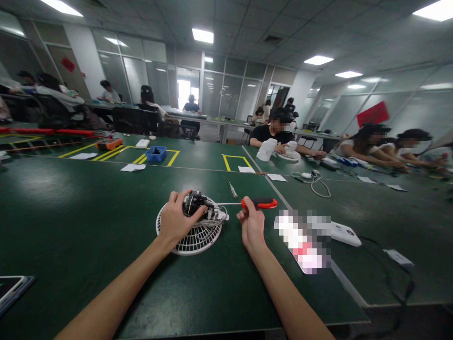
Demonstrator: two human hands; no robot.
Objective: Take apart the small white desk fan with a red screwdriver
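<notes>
My left hand (pixel 179 218) is closed around a black fan motor (pixel 194 200) that rests on a round white fan grille (pixel 198 240). White wires and a small white part lie along the motor's right side. In my right hand (pixel 252 223) is a screwdriver (pixel 264 203) with a red and black handle, pinched between thumb and fingers. Its metal shaft points left, and the tip reaches the motor's right side; the exact contact point is too small to make out. Beyond the grille lies a second, small screwdriver (pixel 232 190) with a clear handle.
A white power strip (pixel 345 233) with a dark cable lies right, beside a blurred-out flat object (pixel 300 243). A phone (pixel 14 288) is at the left edge. Farther back are a blue bin (pixel 156 153), an orange tool (pixel 109 144) and a coiled cable (pixel 320 184). Co-workers sit opposite.
</notes>
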